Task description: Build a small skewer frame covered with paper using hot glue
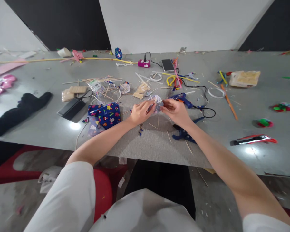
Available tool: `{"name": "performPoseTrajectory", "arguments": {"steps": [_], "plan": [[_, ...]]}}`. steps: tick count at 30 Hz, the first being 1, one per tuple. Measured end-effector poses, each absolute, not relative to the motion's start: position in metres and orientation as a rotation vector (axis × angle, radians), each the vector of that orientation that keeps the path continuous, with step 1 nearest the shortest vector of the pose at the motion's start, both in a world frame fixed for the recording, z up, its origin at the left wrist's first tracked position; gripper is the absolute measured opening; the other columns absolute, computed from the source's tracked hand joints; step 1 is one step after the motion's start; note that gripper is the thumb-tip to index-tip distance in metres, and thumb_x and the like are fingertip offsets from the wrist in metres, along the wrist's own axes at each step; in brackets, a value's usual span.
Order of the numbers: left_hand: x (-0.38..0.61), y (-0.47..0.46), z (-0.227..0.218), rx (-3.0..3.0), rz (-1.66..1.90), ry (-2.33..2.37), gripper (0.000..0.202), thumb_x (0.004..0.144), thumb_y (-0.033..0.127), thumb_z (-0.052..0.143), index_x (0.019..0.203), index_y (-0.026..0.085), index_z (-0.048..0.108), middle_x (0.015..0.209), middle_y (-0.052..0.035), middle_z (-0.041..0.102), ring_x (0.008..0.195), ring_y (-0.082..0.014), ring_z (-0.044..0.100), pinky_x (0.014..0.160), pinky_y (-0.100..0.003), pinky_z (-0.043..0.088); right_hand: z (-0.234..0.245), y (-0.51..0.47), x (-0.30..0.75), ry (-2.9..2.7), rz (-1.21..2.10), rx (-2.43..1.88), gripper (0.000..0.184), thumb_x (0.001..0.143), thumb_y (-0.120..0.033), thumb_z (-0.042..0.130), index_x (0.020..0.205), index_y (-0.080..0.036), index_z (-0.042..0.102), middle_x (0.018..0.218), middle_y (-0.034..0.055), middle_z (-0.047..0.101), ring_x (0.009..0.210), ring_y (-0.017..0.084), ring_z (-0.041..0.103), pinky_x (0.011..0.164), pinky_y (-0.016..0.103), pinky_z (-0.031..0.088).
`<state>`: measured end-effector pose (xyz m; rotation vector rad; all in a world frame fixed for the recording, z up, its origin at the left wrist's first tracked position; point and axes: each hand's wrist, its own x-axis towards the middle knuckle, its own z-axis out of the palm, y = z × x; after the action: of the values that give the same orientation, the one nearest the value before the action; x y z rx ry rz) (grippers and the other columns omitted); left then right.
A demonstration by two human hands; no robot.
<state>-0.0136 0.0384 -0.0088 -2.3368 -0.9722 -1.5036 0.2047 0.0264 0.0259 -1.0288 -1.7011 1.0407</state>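
My left hand (pixel 140 112) and my right hand (pixel 174 110) meet over the grey table (pixel 145 145), both pinched on a small pale pleated paper fan (pixel 157 102) held between them. The fingers of each hand are closed on its edges. A blue glue gun (pixel 182 98) lies just behind my right hand, its black cable (pixel 205 96) looping away to the right. Blue-handled pliers (pixel 185 132) lie under my right forearm. A blue patterned cloth (pixel 105 115) lies left of my left hand.
Thin wooden sticks (pixel 103 80) and another small paper fan (pixel 125 87) are scattered behind. A black power bank (pixel 71 108), a black cloth (pixel 19 111), a phone (pixel 168 65), a pink charger (pixel 144 63), a white tape ring (pixel 216 92), a paper bag (pixel 244 78) and red-handled scissors (pixel 255 139) lie around.
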Motion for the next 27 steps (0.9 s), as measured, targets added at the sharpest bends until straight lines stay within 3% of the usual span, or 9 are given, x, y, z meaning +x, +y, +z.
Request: {"name": "performPoseTrajectory", "arguments": {"steps": [7, 13, 27], "plan": [[-0.0119, 0.0342, -0.0083, -2.403, -1.461, -0.901, 0.016, 0.105, 0.024, 0.059, 0.112, 0.017, 0.071, 0.099, -0.0081, 0.081, 0.082, -0.0122, 0.078, 0.075, -0.021, 0.058, 0.0295, 0.0226, 0.203, -1.665, 1.21, -1.007, 0.047, 0.079, -0.065, 0.083, 0.093, -0.023, 0.07, 0.083, 0.0033, 0.074, 0.072, 0.019, 0.069, 0.069, 0.034, 0.059], [-0.0122, 0.0342, -0.0087, -2.404, -1.429, -0.957, 0.018, 0.105, 0.027, 0.058, 0.11, 0.016, 0.072, 0.093, -0.0084, 0.081, 0.079, -0.0124, 0.078, 0.074, -0.021, 0.059, 0.0312, 0.023, 0.2029, -1.614, 1.28, -1.007, 0.047, 0.075, -0.065, 0.086, 0.091, -0.023, 0.069, 0.078, 0.0042, 0.076, 0.067, 0.02, 0.071, 0.066, 0.036, 0.061], [-0.012, 0.0353, -0.0111, -2.459, -1.41, -0.961, 0.015, 0.104, 0.025, 0.061, 0.111, 0.018, 0.072, 0.1, -0.0087, 0.082, 0.081, -0.0129, 0.078, 0.074, -0.023, 0.058, 0.0331, 0.0203, 0.1987, -1.604, 1.24, -1.013, 0.043, 0.077, -0.06, 0.086, 0.082, -0.02, 0.07, 0.075, 0.0047, 0.075, 0.066, 0.018, 0.07, 0.064, 0.032, 0.059]]}}
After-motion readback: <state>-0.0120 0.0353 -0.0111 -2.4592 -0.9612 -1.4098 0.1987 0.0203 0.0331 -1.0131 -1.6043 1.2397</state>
